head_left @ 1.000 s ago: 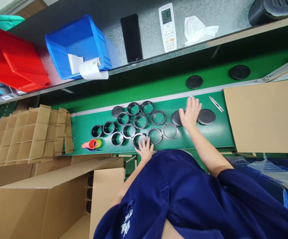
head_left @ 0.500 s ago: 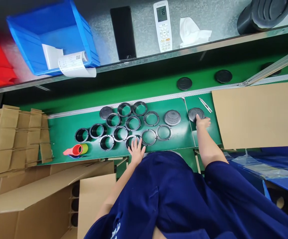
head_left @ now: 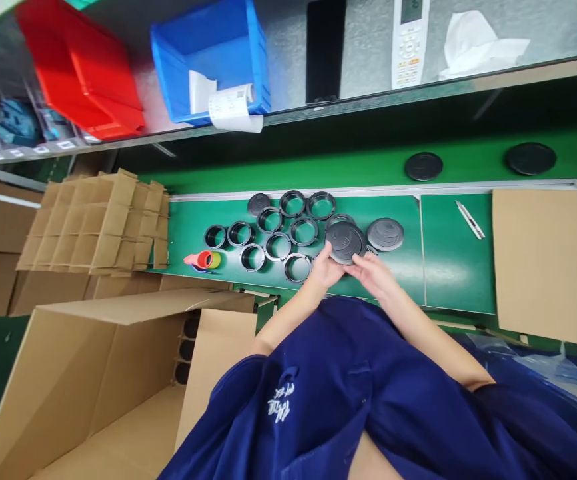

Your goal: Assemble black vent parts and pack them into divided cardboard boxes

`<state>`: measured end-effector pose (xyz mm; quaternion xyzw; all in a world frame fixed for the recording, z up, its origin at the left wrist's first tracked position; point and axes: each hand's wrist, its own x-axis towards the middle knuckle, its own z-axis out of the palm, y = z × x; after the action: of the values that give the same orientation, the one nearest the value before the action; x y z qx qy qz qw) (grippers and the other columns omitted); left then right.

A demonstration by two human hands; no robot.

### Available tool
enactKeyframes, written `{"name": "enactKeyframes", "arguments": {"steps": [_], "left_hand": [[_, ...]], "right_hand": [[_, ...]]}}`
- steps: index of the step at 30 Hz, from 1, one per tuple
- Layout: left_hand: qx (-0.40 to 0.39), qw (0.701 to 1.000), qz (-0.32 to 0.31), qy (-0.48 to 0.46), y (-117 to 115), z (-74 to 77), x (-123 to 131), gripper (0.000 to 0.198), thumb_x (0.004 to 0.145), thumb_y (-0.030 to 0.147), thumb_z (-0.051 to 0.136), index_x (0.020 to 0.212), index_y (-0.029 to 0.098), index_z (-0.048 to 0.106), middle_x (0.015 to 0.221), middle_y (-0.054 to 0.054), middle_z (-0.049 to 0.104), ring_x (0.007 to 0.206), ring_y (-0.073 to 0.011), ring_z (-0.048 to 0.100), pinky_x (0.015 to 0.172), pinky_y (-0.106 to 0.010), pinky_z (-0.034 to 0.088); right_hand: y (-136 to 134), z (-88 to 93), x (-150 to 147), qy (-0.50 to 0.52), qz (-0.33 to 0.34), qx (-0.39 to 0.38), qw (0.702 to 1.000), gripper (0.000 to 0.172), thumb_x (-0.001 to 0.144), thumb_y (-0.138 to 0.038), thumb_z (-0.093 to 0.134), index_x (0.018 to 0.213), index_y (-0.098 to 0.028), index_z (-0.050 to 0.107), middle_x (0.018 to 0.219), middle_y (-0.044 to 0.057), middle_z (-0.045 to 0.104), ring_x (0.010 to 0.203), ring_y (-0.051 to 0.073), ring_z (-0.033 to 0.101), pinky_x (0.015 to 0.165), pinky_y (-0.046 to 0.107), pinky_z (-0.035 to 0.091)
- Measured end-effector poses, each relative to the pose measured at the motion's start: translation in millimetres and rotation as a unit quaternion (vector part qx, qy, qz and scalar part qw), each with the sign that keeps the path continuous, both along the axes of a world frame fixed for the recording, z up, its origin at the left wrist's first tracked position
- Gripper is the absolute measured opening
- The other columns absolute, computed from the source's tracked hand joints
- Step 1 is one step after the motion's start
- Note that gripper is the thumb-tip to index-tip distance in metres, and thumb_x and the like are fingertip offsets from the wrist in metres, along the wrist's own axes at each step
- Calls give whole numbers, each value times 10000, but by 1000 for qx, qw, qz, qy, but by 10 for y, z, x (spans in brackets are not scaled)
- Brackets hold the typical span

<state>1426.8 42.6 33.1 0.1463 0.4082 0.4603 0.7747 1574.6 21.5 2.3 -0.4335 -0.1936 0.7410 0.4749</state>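
Between my two hands a round black cap (head_left: 346,243) is held up, tilted toward me, with raised markings on its face. My left hand (head_left: 326,268) grips its lower left edge and my right hand (head_left: 372,271) its lower right edge. The cap partly hides black rings lying behind and under it. To its right a similar round black lid (head_left: 385,234) lies on the green bench (head_left: 458,280). Several open black rings (head_left: 278,247) stand in a group to the left, and a smaller dark disc (head_left: 258,205) sits at the group's back edge.
A tape dispenser (head_left: 203,260) lies at the bench's left, near cardboard dividers (head_left: 118,220). An open carton (head_left: 93,380) stands below. On the right are a utility knife (head_left: 470,220) and a cardboard sheet (head_left: 548,260). The shelf above holds a blue bin (head_left: 208,53) and a phone (head_left: 325,50).
My right hand has lifted the black cap off the bench's right side and brought it left over the rings. My left hand has left the ring and now also holds the cap. The view has shifted left.
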Motion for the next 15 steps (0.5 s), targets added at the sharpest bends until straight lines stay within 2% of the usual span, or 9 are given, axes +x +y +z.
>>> {"name": "enactKeyframes", "arguments": {"steps": [2, 4, 5, 6, 8, 10, 11, 13, 15], "left_hand": [[-33, 997, 56, -39, 22, 111, -10, 591, 1019, 608, 379, 1215, 146, 690, 1349, -142, 690, 1345, -285, 599, 1154, -458, 468], [-45, 993, 85, -73, 8, 221, -79, 657, 1040, 636, 305, 1171, 130, 704, 1275, -142, 726, 1339, -289, 607, 1173, -464, 452], [-47, 991, 86, -87, -8, 270, -119, 682, 1041, 652, 291, 1175, 127, 704, 1259, -141, 734, 1338, -290, 609, 1181, -473, 443], [-50, 991, 80, -98, -29, 314, -155, 710, 1039, 671, 280, 1188, 120, 701, 1253, -146, 737, 1338, -293, 610, 1188, -486, 434], [-63, 990, 55, -111, -80, 375, -199, 770, 1035, 700, 245, 1217, 100, 692, 1249, -167, 736, 1339, -305, 609, 1189, -520, 421], [-82, 989, 36, -115, -133, 399, -206, 800, 1033, 712, 218, 1229, 95, 688, 1242, -180, 736, 1334, -316, 611, 1181, -551, 417], [-89, 989, 34, -115, -157, 399, -203, 795, 1031, 715, 225, 1223, 100, 691, 1234, -181, 739, 1325, -322, 618, 1173, -565, 421], [-101, 988, 34, -111, -197, 383, -195, 761, 1020, 725, 278, 1187, 115, 702, 1218, -181, 744, 1295, -335, 637, 1153, -588, 441], [-111, 988, 28, -107, -226, 359, -201, 730, 1004, 732, 335, 1156, 126, 711, 1220, -186, 743, 1266, -351, 655, 1126, -612, 464]], "right_hand": [[-148, 114, -177, 9, 82, 7, 997, 490, 740, -585, 849, 967, -240, 584, 935, 51, 722, 844, 246, 739, 830, 462, 644], [-167, 191, -143, -123, 96, 48, 987, 512, 817, -673, 742, 1025, -226, 601, 933, 78, 703, 862, 262, 721, 810, 476, 630], [-130, 221, -76, -222, 76, 93, 968, 515, 853, -694, 684, 1042, -219, 619, 961, 98, 692, 913, 277, 704, 843, 499, 616], [-74, 248, 5, -321, 49, 155, 933, 509, 892, -692, 627, 1070, -215, 648, 1023, 119, 680, 1000, 295, 678, 911, 533, 588], [60, 294, 147, -456, 29, 300, 837, 459, 972, -616, 535, 1169, -241, 711, 1236, 138, 632, 1223, 324, 571, 1100, 598, 458], [171, 318, 212, -495, 75, 408, 763, 415, 1025, -526, 462, 1227, -304, 748, 1423, 99, 548, 1379, 334, 430, 1208, 618, 313], [209, 316, 213, -499, 101, 436, 743, 410, 1039, -497, 438, 1223, -325, 762, 1470, 76, 517, 1409, 336, 386, 1224, 619, 282], [253, 283, 176, -501, 129, 448, 729, 426, 1051, -480, 413, 1189, -330, 786, 1514, 55, 483, 1427, 342, 337, 1225, 619, 277], [268, 235, 127, -496, 144, 437, 736, 474, 1061, -500, 377, 1146, -315, 806, 1514, 56, 487, 1430, 344, 315, 1228, 622, 275]]}}
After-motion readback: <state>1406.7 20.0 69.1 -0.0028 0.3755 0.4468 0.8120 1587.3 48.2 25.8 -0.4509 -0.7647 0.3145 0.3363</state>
